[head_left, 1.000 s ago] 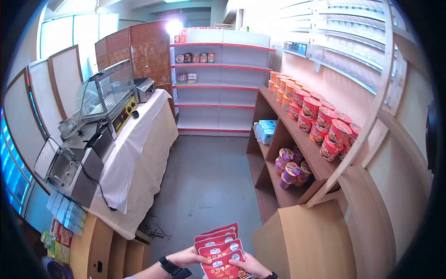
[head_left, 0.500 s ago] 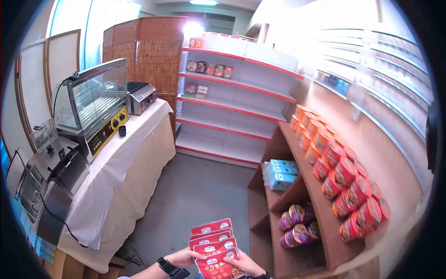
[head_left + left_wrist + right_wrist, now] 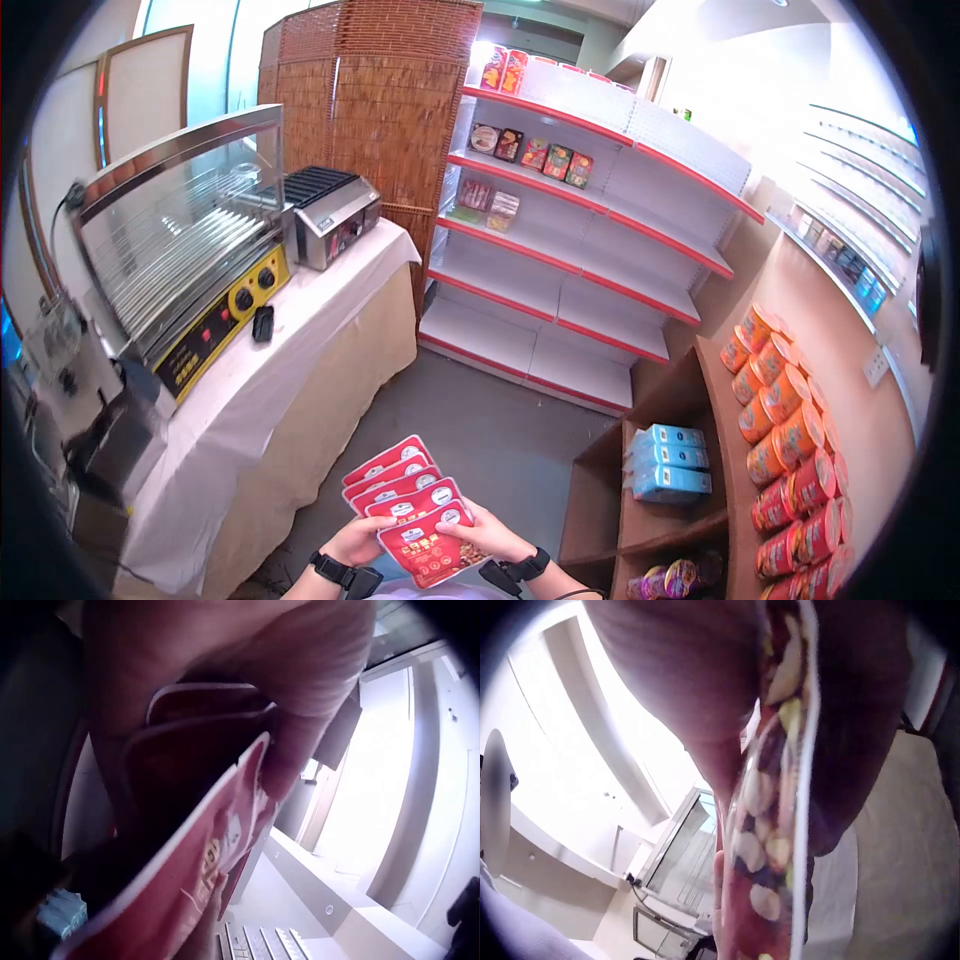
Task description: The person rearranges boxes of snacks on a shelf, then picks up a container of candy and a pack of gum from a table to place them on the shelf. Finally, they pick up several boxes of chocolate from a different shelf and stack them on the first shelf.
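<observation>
Several red flat food packets [image 3: 392, 463] with white edges are fanned out low in the head view, their printed fronts upward. My left hand [image 3: 355, 542] grips the fan at its left side, thumb on top. The nearest packet [image 3: 425, 562] is pinched at its right side by my right hand [image 3: 500, 533], with the thumb across the front. From the left wrist, packet edges [image 3: 196, 832] spread apart below the palm. A picture of nuts or beans [image 3: 761, 847] shows on the packet in the right wrist view.
A white shelf rack [image 3: 575, 235] with red edges stands ahead, a few packs on its upper levels. To the left, a cloth-covered table [image 3: 330, 345] bears a glass-fronted roller grill [image 3: 190, 250] and a griddle [image 3: 335, 215]. Cup noodles [image 3: 785, 430] line the brown shelf at right.
The view has swung and tilted, and the rack and roller grill appear larger and nearer. Both hands keep hold of the fanned packets, which sit further left in the head view.
</observation>
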The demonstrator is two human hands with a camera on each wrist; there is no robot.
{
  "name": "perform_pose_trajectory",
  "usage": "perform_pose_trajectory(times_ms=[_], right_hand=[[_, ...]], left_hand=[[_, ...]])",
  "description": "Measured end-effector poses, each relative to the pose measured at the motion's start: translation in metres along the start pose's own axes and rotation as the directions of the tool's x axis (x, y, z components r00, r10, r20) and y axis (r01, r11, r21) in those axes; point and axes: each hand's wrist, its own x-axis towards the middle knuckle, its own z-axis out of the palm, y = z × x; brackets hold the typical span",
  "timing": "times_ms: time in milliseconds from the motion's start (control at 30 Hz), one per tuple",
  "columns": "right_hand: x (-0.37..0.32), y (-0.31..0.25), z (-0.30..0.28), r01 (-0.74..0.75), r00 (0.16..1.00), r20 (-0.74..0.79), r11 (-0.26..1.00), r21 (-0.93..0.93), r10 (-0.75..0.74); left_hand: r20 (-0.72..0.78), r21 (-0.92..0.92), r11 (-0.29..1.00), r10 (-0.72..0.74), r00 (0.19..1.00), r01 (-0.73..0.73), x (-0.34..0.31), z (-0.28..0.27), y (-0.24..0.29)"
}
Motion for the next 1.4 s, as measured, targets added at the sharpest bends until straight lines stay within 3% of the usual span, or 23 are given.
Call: perform_pose_trajectory(times_ms=[100, 200, 233, 367, 433, 567, 700, 800, 833, 900, 967, 1033, 1100, 1233, 1400], right_hand=[[0.044, -0.028, -0.042, 0.015, 0.988, -0.154, 0.998, 0.069, -0.004], [0.083, -0.038, -0.091, 0.168, 0.935, -0.326, 0.984, 0.063, -0.139], [0.092, -0.046, -0.103, 0.184, 0.919, -0.376, 0.972, 0.148, -0.117], [0.136, -0.056, -0.166, 0.243, 0.868, -0.489, 0.935, 0.259, -0.091], [0.157, -0.057, -0.201, 0.273, 0.844, -0.519, 0.941, 0.199, -0.135], [0.213, -0.096, -0.273, 0.274, 0.868, -0.484, 0.92, 0.279, -0.112], [0.264, -0.128, -0.338, 0.178, 0.901, -0.432, 0.945, 0.274, -0.045], [0.31, -0.156, -0.392, 0.104, 0.952, -0.3, 0.987, 0.119, -0.064], [0.322, -0.172, -0.405, 0.086, 0.958, -0.28, 0.993, 0.081, -0.06], [0.341, -0.191, -0.42, 0.064, 0.965, -0.261, 0.988, 0.142, -0.025], [0.364, -0.201, -0.442, 0.07, 0.966, -0.251, 0.997, 0.038, -0.059], [0.389, -0.213, -0.464, 0.036, 0.975, -0.222, 0.997, 0.072, -0.019], [0.411, -0.221, -0.485, -0.015, 0.981, -0.191, 0.988, 0.156, 0.045], [0.444, -0.229, -0.518, -0.04, 0.978, -0.199, 0.99, 0.133, 0.066], [0.48, -0.232, -0.557, -0.069, 0.966, -0.231, 0.979, 0.192, 0.114]], left_hand=[[-0.014, 0.112, 0.992, -0.049, 0.999, 0.05, 0.084, 0.012, 0.042], [-0.022, 0.207, 0.972, -0.11, 0.994, 0.113, 0.165, 0.043, 0.074], [-0.037, 0.235, 0.963, -0.127, 0.991, 0.132, 0.191, 0.053, 0.082], [0.034, 0.356, 0.926, -0.146, 0.989, 0.124, 0.292, 0.074, 0.101], [0.07, 0.363, 0.922, -0.172, 0.983, 0.136, 0.338, 0.077, 0.105], [0.006, 0.309, 0.929, -0.217, 0.976, 0.205, 0.432, 0.079, 0.12], [-0.037, 0.24, 0.941, -0.236, 0.971, 0.238, 0.504, 0.083, 0.139], [-0.074, 0.16, 0.968, -0.185, 0.98, 0.195, 0.556, 0.085, 0.159], [-0.03, 0.134, 0.977, -0.165, 0.986, 0.168, 0.572, 0.083, 0.161], [-0.081, 0.13, 0.977, -0.159, 0.984, 0.169, 0.588, 0.085, 0.17], [-0.087, 0.142, 0.978, -0.142, 0.986, 0.153, 0.615, 0.085, 0.182], [-0.098, 0.154, 0.977, -0.133, 0.986, 0.147, 0.642, 0.08, 0.191], [0.052, 0.123, 0.987, -0.11, 0.993, 0.103, 0.672, 0.07, 0.2], [0.051, 0.022, 0.991, -0.129, 0.99, 0.128, 0.72, 0.076, 0.223], [-0.124, -0.128, 0.981, -0.163, 0.979, 0.148, 0.785, 0.082, 0.229]])
